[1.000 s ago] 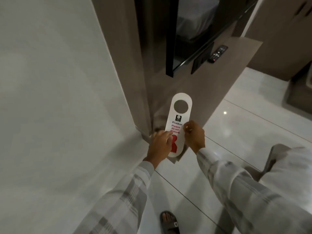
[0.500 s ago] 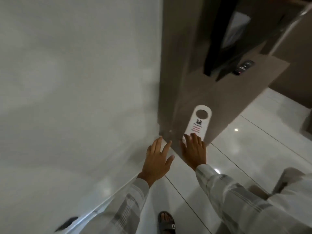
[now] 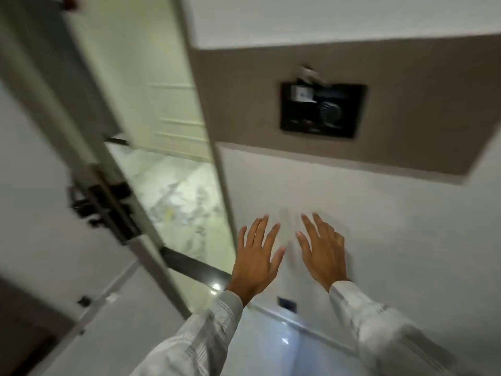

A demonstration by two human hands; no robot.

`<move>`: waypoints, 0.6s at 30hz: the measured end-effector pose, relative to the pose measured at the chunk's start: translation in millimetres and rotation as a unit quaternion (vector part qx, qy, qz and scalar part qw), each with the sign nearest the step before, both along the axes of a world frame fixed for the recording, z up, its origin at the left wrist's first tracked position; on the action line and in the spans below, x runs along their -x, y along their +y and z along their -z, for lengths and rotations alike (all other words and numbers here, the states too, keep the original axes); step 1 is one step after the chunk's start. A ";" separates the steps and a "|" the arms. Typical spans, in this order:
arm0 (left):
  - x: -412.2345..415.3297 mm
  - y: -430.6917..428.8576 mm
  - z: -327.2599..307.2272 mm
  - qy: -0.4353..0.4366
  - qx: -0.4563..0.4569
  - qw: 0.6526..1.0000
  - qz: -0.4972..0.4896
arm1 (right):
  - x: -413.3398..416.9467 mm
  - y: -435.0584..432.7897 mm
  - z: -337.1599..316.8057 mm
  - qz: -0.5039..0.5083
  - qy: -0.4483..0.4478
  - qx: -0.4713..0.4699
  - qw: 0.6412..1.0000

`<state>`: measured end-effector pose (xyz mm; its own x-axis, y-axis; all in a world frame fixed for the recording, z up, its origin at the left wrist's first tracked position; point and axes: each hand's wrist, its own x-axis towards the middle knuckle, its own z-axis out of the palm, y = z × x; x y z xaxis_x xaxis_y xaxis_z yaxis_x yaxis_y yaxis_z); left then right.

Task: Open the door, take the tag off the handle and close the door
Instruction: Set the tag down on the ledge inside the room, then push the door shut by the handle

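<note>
The white door (image 3: 35,213) stands partly open at the left, its edge slanting through the view. A dark handle and lock plate (image 3: 100,210) sits on that edge, blurred. No tag shows anywhere in view. My left hand (image 3: 257,256) is held out in front of the white wall, fingers spread, holding nothing. My right hand (image 3: 322,248) is beside it, also spread and empty. Both hands are right of the door gap and apart from the handle.
Through the gap lies a marble corridor floor (image 3: 181,196) and a dark threshold strip (image 3: 195,267). A black wall panel with a card slot (image 3: 322,109) is set in a brown band above my hands. A small dark socket (image 3: 287,303) sits low on the wall.
The view has swung left from the brown desk to the door. The tag, held by both hands a second ago and left at the desk half a second ago, is gone from view; both hands are empty.
</note>
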<state>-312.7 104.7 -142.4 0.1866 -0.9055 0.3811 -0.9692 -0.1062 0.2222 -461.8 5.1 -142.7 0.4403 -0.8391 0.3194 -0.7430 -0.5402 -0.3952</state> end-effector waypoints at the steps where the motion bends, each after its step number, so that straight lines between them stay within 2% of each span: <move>1: -30.3 18.2 -16.6 -0.015 0.019 0.999 -0.031 | -36.0 6.6 -18.2 -0.036 -0.011 0.028 0.999; 5: -140.8 103.0 -97.8 -0.107 0.118 0.980 -0.118 | -175.2 44.6 -114.7 -0.178 -0.080 0.134 0.972; 9: -215.9 174.3 -160.1 -0.156 0.154 0.947 -0.235 | -272.9 85.9 -212.2 -0.274 -0.165 0.211 0.924; 12: -253.5 205.0 -176.0 -0.127 0.130 0.932 -0.314 | -318.8 110.7 -267.9 -0.321 -0.208 0.296 0.875; 15: -275.6 205.4 -172.5 -0.108 0.089 0.943 -0.303 | -351.7 129.4 -298.4 -0.331 -0.206 0.357 0.849; 18: -284.1 193.0 -156.4 -0.114 0.046 0.956 -0.267 | -373.8 131.0 -298.9 -0.319 -0.198 0.403 0.835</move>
<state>-28.5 297.8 14.1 0.5155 -0.6654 0.5399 -0.8066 -0.5896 0.0436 -88.1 136.2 156.2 0.4421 0.0829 0.8931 -0.0999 -0.9850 0.1409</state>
